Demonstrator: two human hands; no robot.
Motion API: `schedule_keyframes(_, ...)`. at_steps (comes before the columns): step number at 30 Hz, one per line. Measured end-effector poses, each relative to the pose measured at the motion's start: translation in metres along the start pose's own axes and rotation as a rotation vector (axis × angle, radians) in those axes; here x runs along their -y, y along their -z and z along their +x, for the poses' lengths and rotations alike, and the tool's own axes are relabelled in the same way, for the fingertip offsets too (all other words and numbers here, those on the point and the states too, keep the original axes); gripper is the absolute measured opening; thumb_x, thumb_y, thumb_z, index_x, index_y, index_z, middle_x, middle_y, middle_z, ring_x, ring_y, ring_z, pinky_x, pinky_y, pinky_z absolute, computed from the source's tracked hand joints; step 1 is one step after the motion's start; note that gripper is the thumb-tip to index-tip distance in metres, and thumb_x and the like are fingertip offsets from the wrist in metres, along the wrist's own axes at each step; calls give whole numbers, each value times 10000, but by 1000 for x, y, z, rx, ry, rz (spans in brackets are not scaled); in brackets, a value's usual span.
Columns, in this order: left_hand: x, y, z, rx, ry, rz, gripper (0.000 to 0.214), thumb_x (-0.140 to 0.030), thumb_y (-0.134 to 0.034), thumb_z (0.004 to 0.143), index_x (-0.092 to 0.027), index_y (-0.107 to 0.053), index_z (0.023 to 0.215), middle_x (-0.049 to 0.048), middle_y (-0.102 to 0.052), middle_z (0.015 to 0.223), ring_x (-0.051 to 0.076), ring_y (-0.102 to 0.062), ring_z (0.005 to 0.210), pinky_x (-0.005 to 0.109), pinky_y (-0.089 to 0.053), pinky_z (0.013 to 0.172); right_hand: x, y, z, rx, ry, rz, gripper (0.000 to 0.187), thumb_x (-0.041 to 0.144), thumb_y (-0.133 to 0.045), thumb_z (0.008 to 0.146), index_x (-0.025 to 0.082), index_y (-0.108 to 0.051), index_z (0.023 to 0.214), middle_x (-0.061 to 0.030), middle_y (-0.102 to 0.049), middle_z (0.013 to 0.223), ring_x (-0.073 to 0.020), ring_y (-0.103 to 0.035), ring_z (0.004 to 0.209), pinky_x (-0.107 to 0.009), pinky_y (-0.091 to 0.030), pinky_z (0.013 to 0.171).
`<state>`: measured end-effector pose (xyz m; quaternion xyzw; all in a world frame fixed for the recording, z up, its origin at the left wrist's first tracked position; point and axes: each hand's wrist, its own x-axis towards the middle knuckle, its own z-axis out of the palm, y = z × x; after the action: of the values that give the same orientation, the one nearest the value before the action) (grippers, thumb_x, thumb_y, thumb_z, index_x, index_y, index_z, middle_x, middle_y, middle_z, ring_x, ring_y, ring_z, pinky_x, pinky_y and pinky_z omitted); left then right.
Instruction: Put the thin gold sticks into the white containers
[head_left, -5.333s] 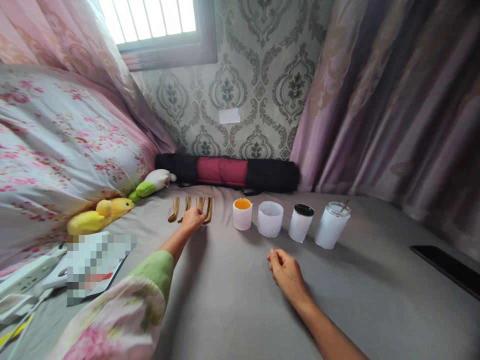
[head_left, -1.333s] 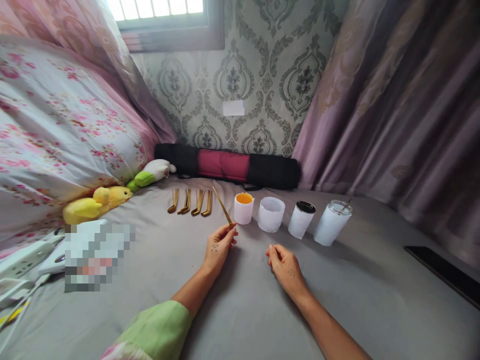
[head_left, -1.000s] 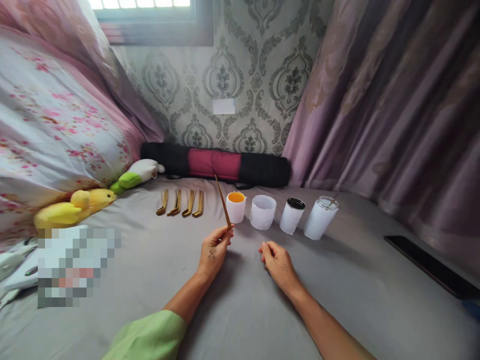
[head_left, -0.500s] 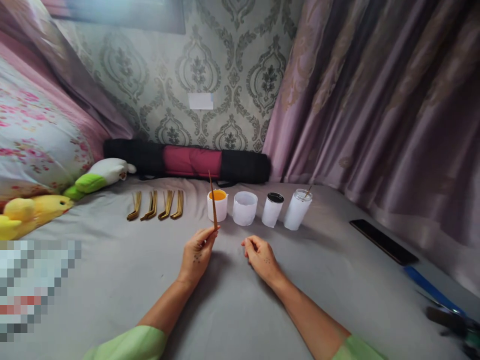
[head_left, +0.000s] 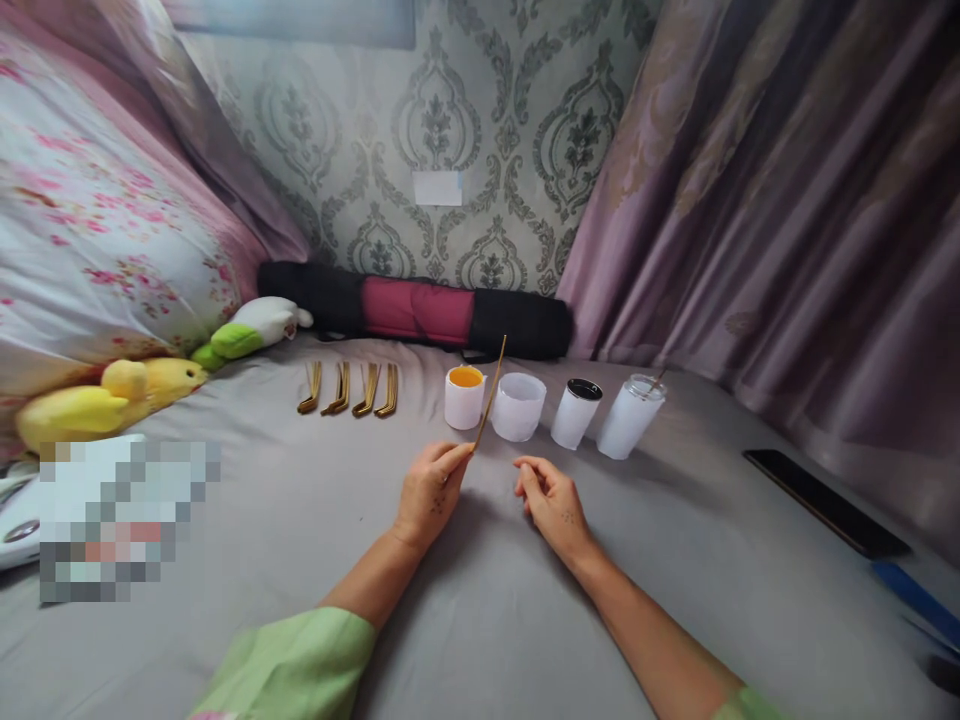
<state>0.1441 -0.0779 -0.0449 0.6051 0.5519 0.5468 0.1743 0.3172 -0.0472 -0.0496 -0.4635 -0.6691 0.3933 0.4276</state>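
Observation:
My left hand pinches the lower end of a thin golden-brown stick, which stands up and leans right. In the view the stick passes between a white-wrapped cup with an orange-yellow inside and a wide translucent white cup. Apart from it, my right hand hovers low over the sheet with fingers curled in and nothing visible in them. Farther right stand a narrow white cup with a dark top and a tall white-wrapped jar with a thin stick in it.
Several bundles of bent golden sticks lie in a row on the grey sheet. Plush toys and a blurred-out object are at left. A black phone lies at right. Behind is a black and maroon roll.
The view has turned left, so everything sits farther right in it. The stick in my left hand has swung from leaning slightly left to leaning right. My right hand keeps its curled shape.

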Motion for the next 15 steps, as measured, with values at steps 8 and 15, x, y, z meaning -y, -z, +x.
schedule_keyframes(8,0,2,-2,87,-262,404,298,-261,-390,835,-253,-592,1054,73,-593,876,173,-488,812,289,-350,767,11,0,-3,-1,6,89,364,425,-416,783,148,-540,985,-18,-543,660,-83,-463,493,-174,-376,406)
schedule_keyframes(15,-7,3,-3,170,-397,614,308,-217,-344,854,-221,-553,1080,72,-586,899,172,-472,804,295,-335,706,16,-2,-5,24,15,131,337,385,-437,786,158,-518,1021,-30,-556,714,-91,-492,559,-173,-393,433)
